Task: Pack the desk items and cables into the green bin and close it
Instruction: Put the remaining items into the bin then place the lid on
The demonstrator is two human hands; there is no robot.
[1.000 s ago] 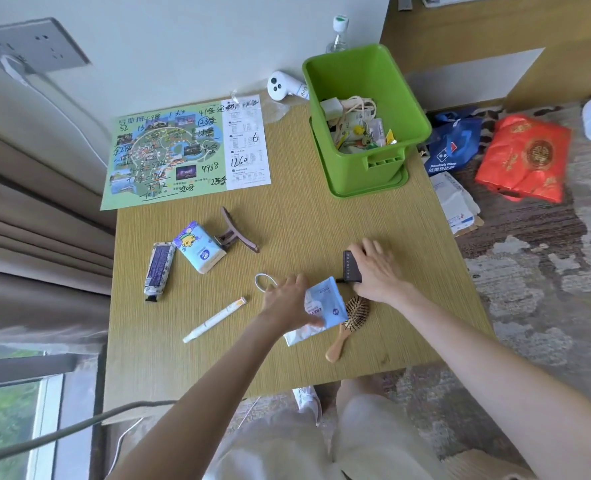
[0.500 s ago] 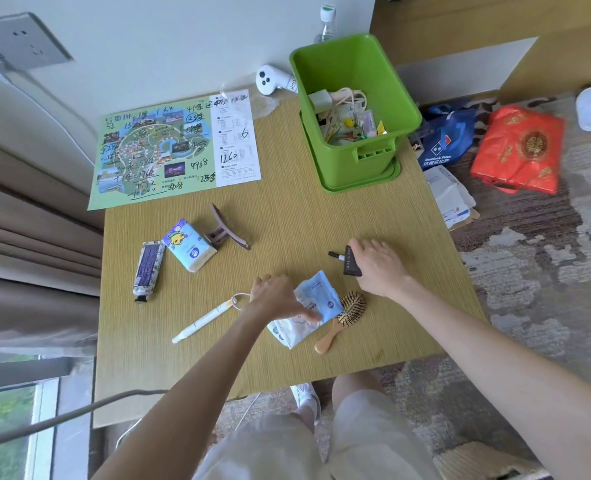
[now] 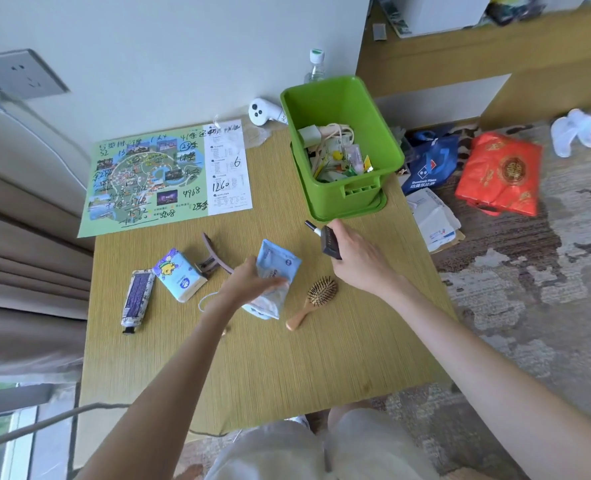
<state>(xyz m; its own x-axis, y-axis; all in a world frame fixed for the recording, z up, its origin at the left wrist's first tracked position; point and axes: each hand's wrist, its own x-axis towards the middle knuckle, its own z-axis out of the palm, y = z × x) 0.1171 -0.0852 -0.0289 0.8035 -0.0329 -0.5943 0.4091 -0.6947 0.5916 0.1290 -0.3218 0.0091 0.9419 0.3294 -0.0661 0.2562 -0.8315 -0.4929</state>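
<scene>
Gripping a light blue packet (image 3: 280, 261) over the middle of the desk (image 3: 287, 368), the left hand (image 3: 245, 285) has its fingers curled round the packet's lower half, with the thumb laid across the front. Whether the packet touches the desk cannot be told.

The right hand (image 3: 356, 258) holds a dark flat tube (image 3: 330, 242). Its fingers are wrapped round the tube's body, and the capped tip points up and to the left. The tube is just in front of the near wall of the green bin (image 3: 384, 133), apart from it.

The bin stands open at the far right corner of the desk, seated on a matching green tray or lid (image 3: 353, 211). Inside lie pale cables, a white plug block and small bright items.

A wooden hairbrush (image 3: 318, 296) lies on the desk between the two forearms. Left of the left hand lie a brown hair claw (image 3: 214, 258), a tissue pack (image 3: 180, 275), a patterned tube with a black cap (image 3: 136, 299) and a thin white loop (image 3: 204, 301). A printed map (image 3: 148, 181) with handwritten figures lies at the far left. A white device (image 3: 263, 112) rests against the wall just left of the bin.
</scene>
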